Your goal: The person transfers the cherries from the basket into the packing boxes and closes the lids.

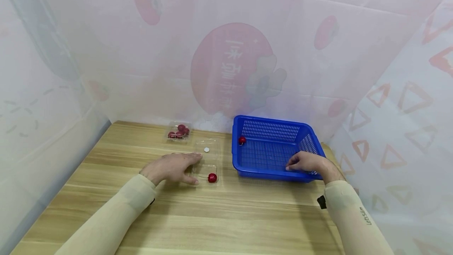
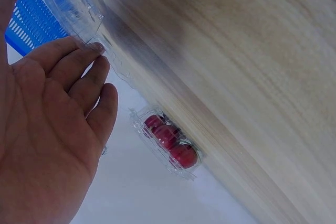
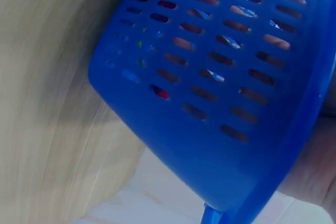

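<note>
An unfolded clear plastic clamshell box (image 1: 217,156) lies on the table with one red cherry (image 1: 212,178) in its near half. My left hand (image 1: 177,167) is at its left side, fingers extended and thumb spread, fingertips at the plastic. To the right stands a blue perforated basket (image 1: 236,156). My right hand (image 1: 306,162) reaches over its near right rim, fingers bent down inside; whether they pinch anything is hidden. A cherry (image 1: 242,140) lies by the basket's left wall. Through the slots in the right wrist view, red bits (image 3: 160,92) show behind the wall.
A clear plastic box (image 1: 178,132) holding several cherries sits at the table's back edge, left of the unfolded one. A round white sticker (image 1: 207,150) is on the far half of the unfolded box. Printed curtains (image 1: 170,50) hang behind the wooden table (image 1: 198,223).
</note>
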`<action>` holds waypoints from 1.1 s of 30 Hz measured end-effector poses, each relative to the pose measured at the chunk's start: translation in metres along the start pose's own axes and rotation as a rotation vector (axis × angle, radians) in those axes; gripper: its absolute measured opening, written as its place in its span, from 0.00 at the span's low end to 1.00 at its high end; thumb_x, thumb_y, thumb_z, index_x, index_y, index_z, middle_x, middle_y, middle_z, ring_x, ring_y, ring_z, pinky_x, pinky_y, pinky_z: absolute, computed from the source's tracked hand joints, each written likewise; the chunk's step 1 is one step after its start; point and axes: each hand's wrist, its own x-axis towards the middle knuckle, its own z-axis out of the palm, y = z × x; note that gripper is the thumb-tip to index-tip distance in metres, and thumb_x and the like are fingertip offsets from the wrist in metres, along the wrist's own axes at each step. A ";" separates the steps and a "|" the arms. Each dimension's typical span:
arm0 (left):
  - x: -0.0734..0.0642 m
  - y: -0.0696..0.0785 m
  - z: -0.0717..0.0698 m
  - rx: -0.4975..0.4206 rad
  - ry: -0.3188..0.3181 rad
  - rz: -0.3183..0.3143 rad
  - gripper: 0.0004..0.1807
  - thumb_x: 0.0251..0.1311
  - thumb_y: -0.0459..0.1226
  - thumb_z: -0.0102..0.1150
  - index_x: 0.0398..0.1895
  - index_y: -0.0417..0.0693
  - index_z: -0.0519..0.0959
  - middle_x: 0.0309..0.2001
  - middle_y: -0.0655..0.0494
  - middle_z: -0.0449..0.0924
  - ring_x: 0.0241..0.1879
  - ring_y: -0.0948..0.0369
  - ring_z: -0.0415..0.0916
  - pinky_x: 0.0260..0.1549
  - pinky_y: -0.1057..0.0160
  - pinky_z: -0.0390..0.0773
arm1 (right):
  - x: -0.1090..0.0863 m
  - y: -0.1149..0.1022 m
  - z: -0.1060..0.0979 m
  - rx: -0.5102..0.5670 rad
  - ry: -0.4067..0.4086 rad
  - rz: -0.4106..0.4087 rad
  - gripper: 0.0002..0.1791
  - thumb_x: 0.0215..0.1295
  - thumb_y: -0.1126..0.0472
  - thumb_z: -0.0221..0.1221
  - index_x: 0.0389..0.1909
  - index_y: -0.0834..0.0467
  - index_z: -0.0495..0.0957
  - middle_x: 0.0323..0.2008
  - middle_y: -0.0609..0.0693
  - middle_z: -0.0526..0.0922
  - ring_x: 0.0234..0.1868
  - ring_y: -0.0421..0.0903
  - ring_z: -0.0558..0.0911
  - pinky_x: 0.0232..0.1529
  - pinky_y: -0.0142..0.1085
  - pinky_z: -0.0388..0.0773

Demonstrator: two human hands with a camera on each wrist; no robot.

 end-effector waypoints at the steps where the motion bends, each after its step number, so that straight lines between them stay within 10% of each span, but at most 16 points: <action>1: 0.000 0.000 0.000 0.001 0.000 0.000 0.57 0.74 0.64 0.77 0.92 0.40 0.67 0.91 0.37 0.68 0.89 0.35 0.69 0.90 0.33 0.70 | 0.000 0.001 0.000 -0.014 -0.003 -0.002 0.18 0.87 0.57 0.68 0.63 0.66 0.92 0.60 0.61 0.96 0.59 0.52 0.93 0.66 0.57 0.93; 33: -0.001 0.004 -0.003 0.002 -0.004 0.005 0.56 0.74 0.63 0.78 0.92 0.39 0.68 0.90 0.37 0.69 0.89 0.35 0.69 0.90 0.33 0.70 | 0.017 0.015 0.009 0.107 -0.030 -0.073 0.11 0.82 0.67 0.70 0.59 0.61 0.94 0.60 0.57 0.96 0.66 0.57 0.91 0.70 0.52 0.92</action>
